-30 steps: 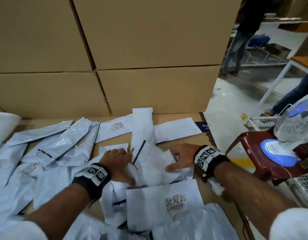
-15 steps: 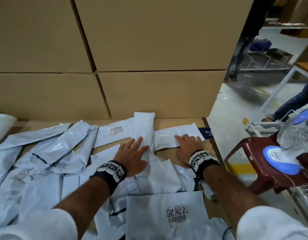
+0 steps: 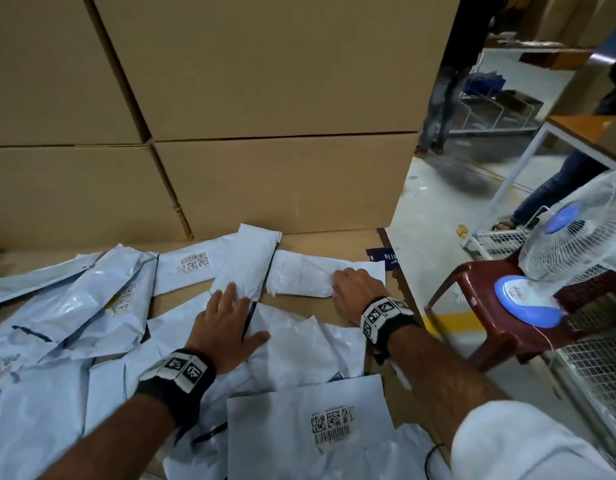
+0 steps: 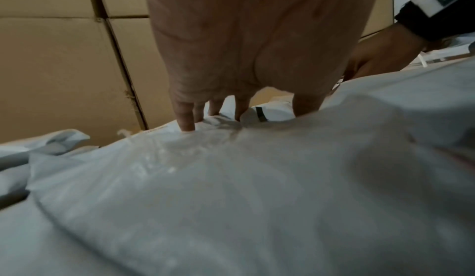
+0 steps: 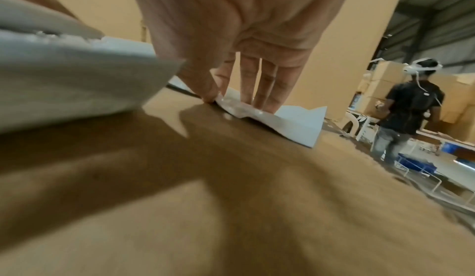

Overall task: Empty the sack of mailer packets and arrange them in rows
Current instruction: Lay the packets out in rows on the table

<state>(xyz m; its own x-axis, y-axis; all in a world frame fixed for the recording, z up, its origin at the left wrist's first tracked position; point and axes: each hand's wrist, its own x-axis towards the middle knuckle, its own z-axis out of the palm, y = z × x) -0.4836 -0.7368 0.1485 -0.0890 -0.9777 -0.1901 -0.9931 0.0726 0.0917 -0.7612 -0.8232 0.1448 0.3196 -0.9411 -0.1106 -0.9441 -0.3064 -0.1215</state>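
Many white mailer packets (image 3: 67, 306) lie loose over the cardboard-covered table (image 3: 327, 242). My left hand (image 3: 230, 306) lies flat with straight fingers on an upright packet (image 3: 246, 261) at the back; in the left wrist view its fingertips (image 4: 186, 122) press into the plastic. My right hand (image 3: 351, 287) is on a sideways packet (image 3: 303, 277) just to the right of it. The right wrist view shows its fingers (image 5: 259, 89) on top and the thumb at the near edge, pinching the crumpled packet (image 5: 295, 122). No sack is in view.
Stacked cardboard cartons (image 3: 265, 98) wall off the table's far side. The table's right edge runs just beyond my right wrist. Beside it a red plastic chair (image 3: 472, 313) carries a white and blue fan (image 3: 576, 237). People stand at the back right (image 5: 408, 107).
Both hands left the middle pile and reached to the two back packets. The right hand's fingers went from flat to bent, pinching its packet's edge.
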